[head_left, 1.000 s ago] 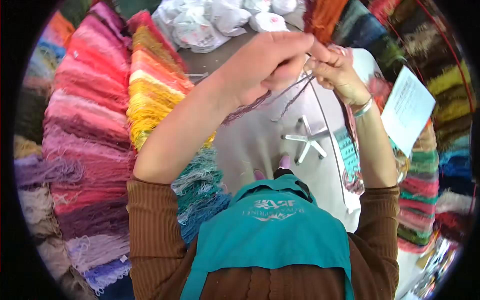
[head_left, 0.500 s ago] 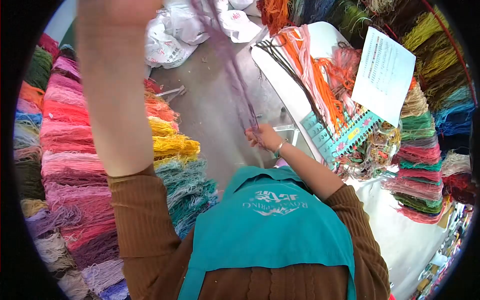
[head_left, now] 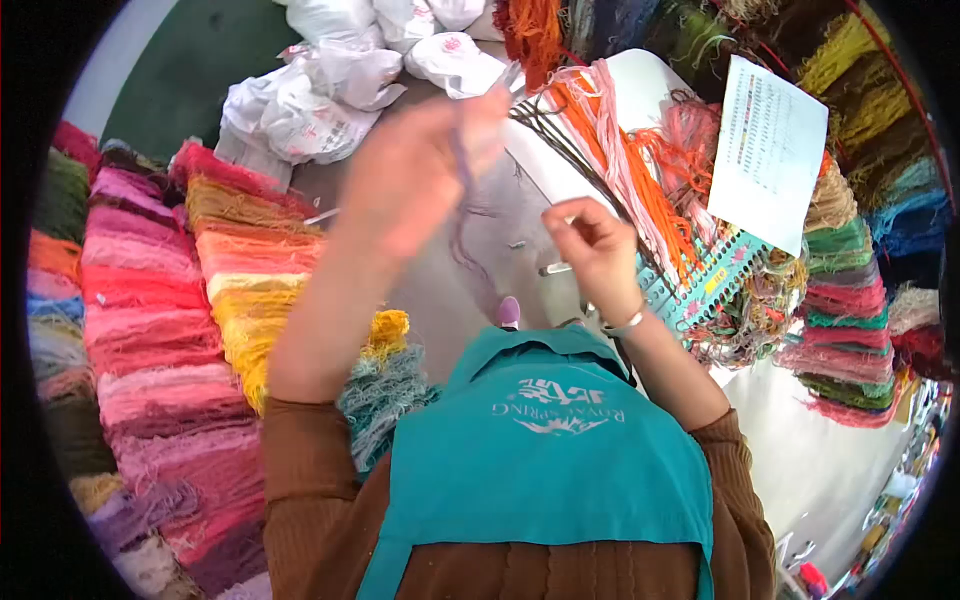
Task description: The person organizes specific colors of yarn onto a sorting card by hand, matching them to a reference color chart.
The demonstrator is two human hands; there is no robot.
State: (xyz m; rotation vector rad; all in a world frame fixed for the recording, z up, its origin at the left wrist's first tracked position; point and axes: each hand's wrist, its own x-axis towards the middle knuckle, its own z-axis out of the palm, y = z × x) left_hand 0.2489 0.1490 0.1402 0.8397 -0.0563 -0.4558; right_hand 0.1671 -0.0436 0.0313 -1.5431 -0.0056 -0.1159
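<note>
My left hand point(head_left: 430, 175), blurred by motion, is raised left of the middle with its fingers closed on purple yarn point(head_left: 462, 225). The yarn hangs in a thin, wavy length below the fingers, over the grey floor. My right hand point(head_left: 600, 255) is to the right and lower, beside the white table. Its thumb and index finger curl together in a pinch; I cannot make out anything between them. Just right of that hand, orange yarn point(head_left: 600, 125), pink yarn point(head_left: 625, 130) and dark strands point(head_left: 570, 150) lie over the table's edge.
Many-coloured yarn bundles point(head_left: 150, 330) are stacked at the left. A printed sheet point(head_left: 768, 150) and a turquoise holed card point(head_left: 715, 275) lie on the white table point(head_left: 650, 75). More skeins point(head_left: 840, 300) stand to the right. White plastic bags point(head_left: 310, 105) sit on the floor at the back.
My left hand has come down and rightward with the purple yarn. My right hand has moved up and right, and the yarn no longer stretches to it.
</note>
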